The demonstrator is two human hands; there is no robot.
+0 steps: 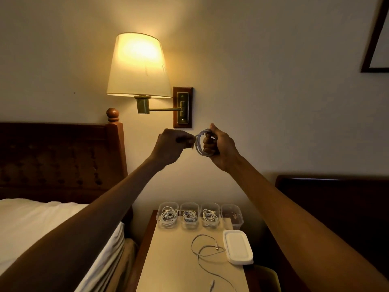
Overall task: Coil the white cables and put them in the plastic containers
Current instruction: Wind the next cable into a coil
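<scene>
At six o'clock a loose white cable (pixel 207 249) lies uncoiled on the nightstand (pixel 172 260). Beyond it, the rightmost plastic container (pixel 232 217) looks empty. Higher, toward twelve, the coil (pixel 201 147) is gripped by curled fingers of the right hand (pixel 221 148), its tail seemingly pinched by the left hand (pixel 170 146). The tail is best wrapped snugly round the loops and tucked. No writing can be read.

The left grip (pixel 170 144) is blurred; its fingers (pixel 185 140) hide the end of the coil (pixel 198 146). The right grip (pixel 220 147) covers part of the coil. The loose cable (pixel 192 245) and counter (pixel 168 260) run off the bottom edge, the frame (pixel 374 70) off the right.
</scene>
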